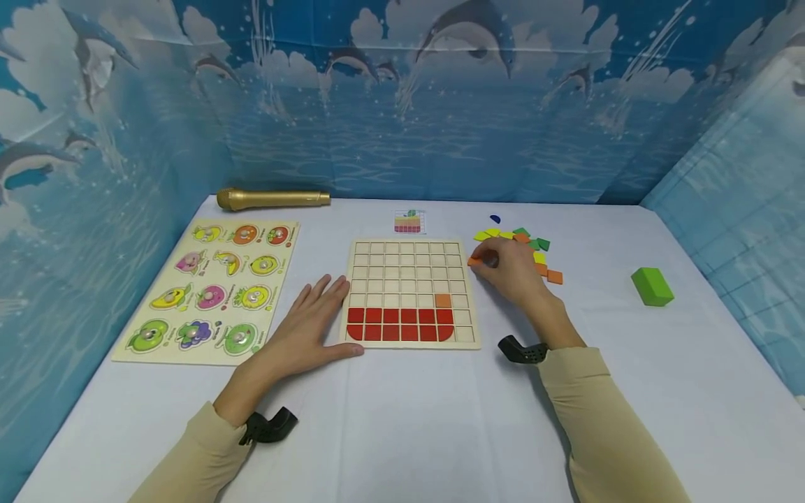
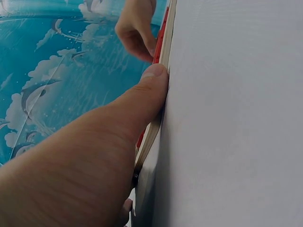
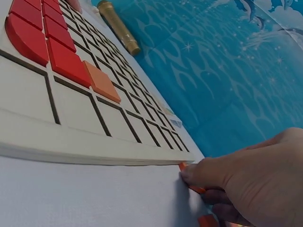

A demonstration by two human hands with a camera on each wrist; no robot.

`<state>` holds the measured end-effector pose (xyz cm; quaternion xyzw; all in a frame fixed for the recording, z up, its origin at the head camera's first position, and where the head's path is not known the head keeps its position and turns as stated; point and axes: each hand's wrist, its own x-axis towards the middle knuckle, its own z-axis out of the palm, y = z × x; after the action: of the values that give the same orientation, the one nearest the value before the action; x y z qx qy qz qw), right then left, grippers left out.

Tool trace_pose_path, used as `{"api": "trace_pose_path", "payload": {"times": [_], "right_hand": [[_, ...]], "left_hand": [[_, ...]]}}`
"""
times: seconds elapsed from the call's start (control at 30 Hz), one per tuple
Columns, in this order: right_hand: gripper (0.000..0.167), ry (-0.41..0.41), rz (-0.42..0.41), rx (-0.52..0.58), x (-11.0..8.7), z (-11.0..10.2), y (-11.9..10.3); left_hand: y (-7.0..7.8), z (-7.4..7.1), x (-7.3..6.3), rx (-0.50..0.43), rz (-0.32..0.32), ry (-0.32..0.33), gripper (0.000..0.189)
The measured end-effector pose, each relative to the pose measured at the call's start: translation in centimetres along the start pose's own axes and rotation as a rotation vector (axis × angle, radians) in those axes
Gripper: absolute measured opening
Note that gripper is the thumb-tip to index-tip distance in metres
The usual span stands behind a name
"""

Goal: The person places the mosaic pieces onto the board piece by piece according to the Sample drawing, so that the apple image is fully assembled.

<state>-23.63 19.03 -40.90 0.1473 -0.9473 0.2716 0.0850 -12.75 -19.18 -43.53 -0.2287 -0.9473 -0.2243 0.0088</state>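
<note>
A wooden grid board [image 1: 409, 274] lies in the middle of the white table, its two nearest rows holding red tiles [image 1: 400, 325]. One light orange tile [image 1: 443, 300] sits in the row above them, towards the right. Beside the board's right edge, my right hand [image 1: 512, 269] pinches an orange tile [image 3: 195, 188] between thumb and fingers. My left hand [image 1: 308, 325] lies with spread, straight fingers at the board's left edge. In the left wrist view its thumb [image 2: 154, 78] rests against the board's near side.
Loose yellow, green and orange tiles [image 1: 539, 244] lie behind my right hand. A small picture card [image 1: 409, 221] is beyond the board. On the left are a fruit puzzle board [image 1: 210, 297] and a gold microphone [image 1: 273, 199]. A green block [image 1: 653, 286] stands far right.
</note>
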Motion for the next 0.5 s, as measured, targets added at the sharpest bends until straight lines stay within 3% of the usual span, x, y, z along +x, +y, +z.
{"api": "trace_pose_path", "payload": {"times": [0.3,0.5], "right_hand": [[0.014,-0.022,-0.011,0.057,0.1,-0.8,-0.3],[0.013,-0.136,-0.068,0.178,0.2,-0.8,-2.2]], "left_hand": [[0.0,0.0,0.0,-0.009,-0.002,-0.006,0.113],[0.1,-0.2,0.0,-0.007,-0.004,-0.006,0.113]]}}
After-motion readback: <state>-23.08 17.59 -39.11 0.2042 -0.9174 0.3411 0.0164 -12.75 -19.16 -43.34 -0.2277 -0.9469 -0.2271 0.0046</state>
